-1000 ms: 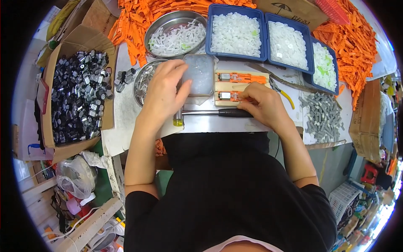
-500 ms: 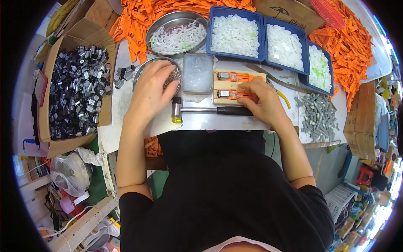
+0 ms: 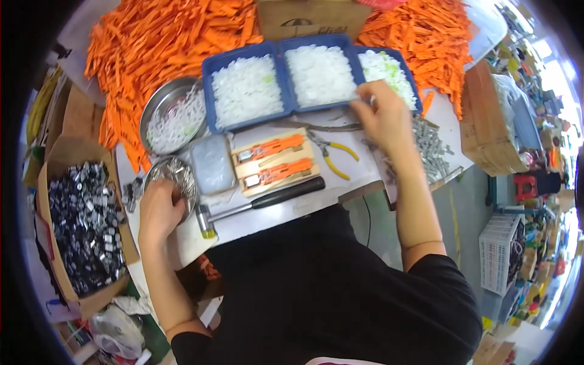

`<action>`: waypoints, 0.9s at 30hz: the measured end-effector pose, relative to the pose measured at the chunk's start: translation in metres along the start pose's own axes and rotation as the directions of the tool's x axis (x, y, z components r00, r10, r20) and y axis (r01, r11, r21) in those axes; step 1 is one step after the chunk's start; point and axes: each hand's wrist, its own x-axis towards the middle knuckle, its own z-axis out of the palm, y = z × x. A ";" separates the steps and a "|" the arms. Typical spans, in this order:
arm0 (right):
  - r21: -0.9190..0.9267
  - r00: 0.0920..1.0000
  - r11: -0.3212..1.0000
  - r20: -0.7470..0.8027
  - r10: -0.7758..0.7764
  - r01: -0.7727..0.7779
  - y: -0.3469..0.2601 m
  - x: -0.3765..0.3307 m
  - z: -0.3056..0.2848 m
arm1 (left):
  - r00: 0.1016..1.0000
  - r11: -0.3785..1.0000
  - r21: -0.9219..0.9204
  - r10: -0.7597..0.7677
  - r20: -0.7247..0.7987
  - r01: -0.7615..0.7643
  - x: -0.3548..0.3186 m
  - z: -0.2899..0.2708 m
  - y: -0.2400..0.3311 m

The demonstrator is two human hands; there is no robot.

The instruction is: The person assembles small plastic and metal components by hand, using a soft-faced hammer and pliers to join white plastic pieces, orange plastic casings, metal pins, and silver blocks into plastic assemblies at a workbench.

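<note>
While a cardboard box (image 3: 85, 228) heaped with small dark metal parts sits at the far left edge of the bench, the left hand (image 3: 159, 210) rests just beside it with fingers curled loosely, its fingertips touching the rim of a small round metal dish (image 3: 175, 173) of tiny silvery pieces; whether anything is pinched between them cannot be told. Behind that dish stands a larger steel bowl (image 3: 170, 115) of white plastic bits, and just right of the dish lies a clear plastic box (image 3: 212, 163). A hammer (image 3: 258, 204) with a black handle lies along the near edge of the table, its head near the left hand. Beyond it a wooden jig (image 3: 274, 161) carries two orange parts side by side, well apart from both hands, about midway between them. Pliers (image 3: 331, 152) with yellow handles lie to the right of the jig. Three blue trays (image 3: 304, 76) of white pieces line the back, with orange strips (image 3: 158, 36) piled behind. The right hand (image 3: 383, 115) hovers at the near edge of the rightmost tray, fingers bent and partly closed, thumb toward forefinger; what it grips is too small to tell. Grey metal parts (image 3: 429, 143) lie heaped just right of it.
</note>
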 end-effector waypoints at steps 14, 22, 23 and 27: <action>-0.146 0.966 0.987 0.241 0.094 -0.059 0.084 0.031 -0.006 | 0.986 0.939 -0.342 -0.090 -0.141 0.037 -0.016 0.010 -0.026; 0.507 0.869 0.819 0.494 -0.019 -0.270 -0.058 -0.005 0.027 | 0.904 0.666 -0.676 -0.004 -0.427 -0.316 0.000 0.024 0.050; 0.546 0.833 0.769 0.553 -0.034 -0.331 -0.083 -0.013 0.034 | 0.919 0.552 -0.759 0.036 -0.392 -0.345 0.002 0.023 0.061; 0.652 0.818 0.641 0.571 -0.064 -0.405 -0.117 -0.029 0.046 | 0.930 0.211 -0.906 0.089 -0.357 -0.368 0.015 0.032 0.094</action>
